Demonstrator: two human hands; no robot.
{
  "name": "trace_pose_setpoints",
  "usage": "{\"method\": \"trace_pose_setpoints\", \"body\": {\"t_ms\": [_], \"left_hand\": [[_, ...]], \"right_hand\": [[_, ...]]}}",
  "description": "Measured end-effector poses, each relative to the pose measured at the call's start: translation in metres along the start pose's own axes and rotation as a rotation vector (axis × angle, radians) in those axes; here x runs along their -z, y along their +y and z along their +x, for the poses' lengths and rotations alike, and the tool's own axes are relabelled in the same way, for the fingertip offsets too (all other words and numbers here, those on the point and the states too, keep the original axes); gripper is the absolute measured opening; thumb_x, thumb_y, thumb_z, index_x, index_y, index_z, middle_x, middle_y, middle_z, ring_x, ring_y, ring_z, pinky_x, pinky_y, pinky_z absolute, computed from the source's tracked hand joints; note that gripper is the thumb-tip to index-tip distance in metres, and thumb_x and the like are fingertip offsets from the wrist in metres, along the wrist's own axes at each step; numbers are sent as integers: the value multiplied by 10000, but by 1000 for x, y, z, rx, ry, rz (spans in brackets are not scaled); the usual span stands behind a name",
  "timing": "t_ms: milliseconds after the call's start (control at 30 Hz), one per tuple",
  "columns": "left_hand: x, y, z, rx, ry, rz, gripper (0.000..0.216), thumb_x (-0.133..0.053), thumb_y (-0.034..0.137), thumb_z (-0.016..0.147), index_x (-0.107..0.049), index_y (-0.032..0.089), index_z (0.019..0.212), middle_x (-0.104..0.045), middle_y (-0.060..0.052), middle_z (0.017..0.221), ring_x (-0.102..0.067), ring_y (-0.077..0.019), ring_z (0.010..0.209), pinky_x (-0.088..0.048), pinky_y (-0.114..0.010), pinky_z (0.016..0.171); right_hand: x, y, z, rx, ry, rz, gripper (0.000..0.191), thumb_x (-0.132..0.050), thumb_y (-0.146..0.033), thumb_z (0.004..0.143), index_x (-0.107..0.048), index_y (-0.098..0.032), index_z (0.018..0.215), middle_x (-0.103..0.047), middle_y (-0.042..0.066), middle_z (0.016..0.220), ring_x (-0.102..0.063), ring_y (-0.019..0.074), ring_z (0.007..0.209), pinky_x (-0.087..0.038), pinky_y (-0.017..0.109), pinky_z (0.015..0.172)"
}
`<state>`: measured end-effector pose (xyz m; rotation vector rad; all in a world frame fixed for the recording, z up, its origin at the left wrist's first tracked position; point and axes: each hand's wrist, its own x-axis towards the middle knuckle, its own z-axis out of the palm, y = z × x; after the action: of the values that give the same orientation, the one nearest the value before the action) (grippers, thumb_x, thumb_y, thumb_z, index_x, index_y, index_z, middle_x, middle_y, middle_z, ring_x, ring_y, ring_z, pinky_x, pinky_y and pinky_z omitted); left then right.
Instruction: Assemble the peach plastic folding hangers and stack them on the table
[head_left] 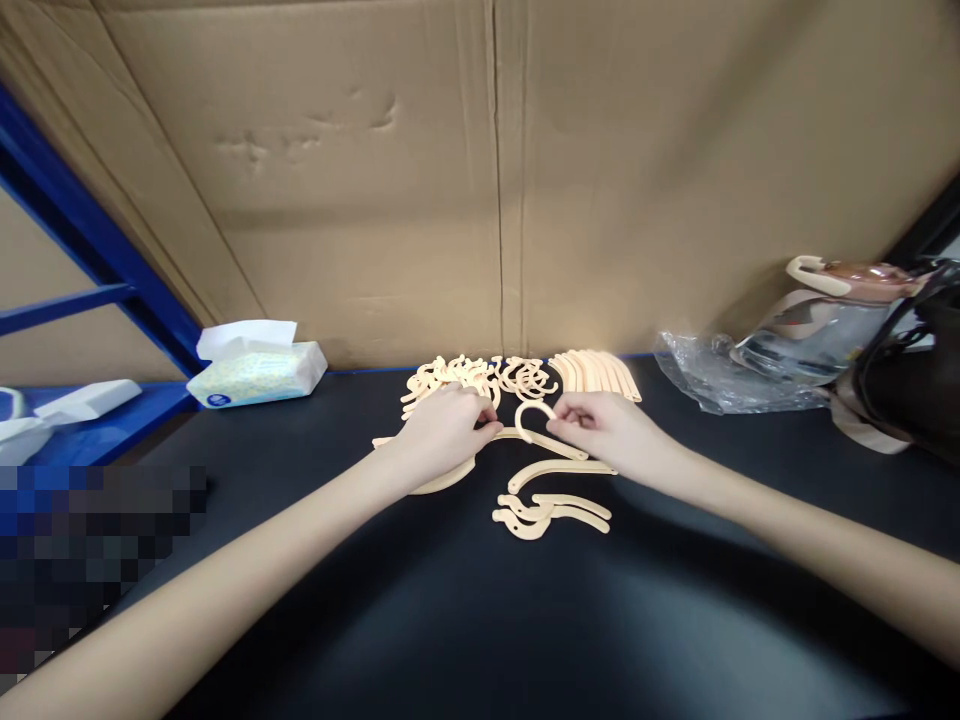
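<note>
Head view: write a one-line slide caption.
The right hand holds a cream hook over a black tabletop where curved cream pieces lie, the left hand close by.

Beige hook (520, 418): looks like moulded plastic, smooth, low sheen. Same finish on the near curved pieces (529, 527) and the far strips (596, 373). Tabletop (480, 620): black, smooth, semi-gloss, soft glare near right. Far wall (360, 150): matt brown cardboard, creased, dented. Left: frame (64, 195) in blue-painted metal by the look; tissue pack (259, 375) in printed film, soft white paper on top. Right: crinkled glossy clear plastic bag (709, 375); bottle (814, 335) clear, shiny.
</note>
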<state>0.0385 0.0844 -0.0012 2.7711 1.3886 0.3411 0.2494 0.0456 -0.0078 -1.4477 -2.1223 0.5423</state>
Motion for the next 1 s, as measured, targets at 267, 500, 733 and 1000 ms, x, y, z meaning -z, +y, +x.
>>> {"method": "trace_pose_setpoints", "body": {"t_ms": [267,500,733,1000], "left_hand": [[-8,6,3,-2,-20,-192,155,-533,140,715,-663,192,783,-645,-25,729,-567,-216,731,-373,-296,627],[6,9,17,124,35,-545,141,-515,273,770,-616,175,781,-616,-8,728,-564,-163,671,-408,-272,613],[28,13,2,261,54,-1190,222,-556,348,833,-612,152,921,-630,-56,951,-590,-143,853,-475,-254,739],[17,21,-45,526,-118,-1637,182,-662,233,785,-707,170,950,-664,-59,852,-618,-146,801,-517,-276,799]], "right_hand": [[7,18,-23,-185,46,835,278,-604,-431,807,-479,-189,748,-450,-30,709,-436,119,667,-369,262,675],[8,24,-27,-158,221,994,296,-636,-431,802,-505,-183,707,-469,-16,697,-459,123,647,-411,277,676],[7,25,-31,-177,122,1067,291,-652,-431,805,-558,-168,724,-507,-14,704,-490,107,640,-434,253,632],[-9,9,-37,-98,-61,958,228,-642,-399,819,-563,-189,777,-557,-20,706,-563,128,686,-465,297,751]]}}
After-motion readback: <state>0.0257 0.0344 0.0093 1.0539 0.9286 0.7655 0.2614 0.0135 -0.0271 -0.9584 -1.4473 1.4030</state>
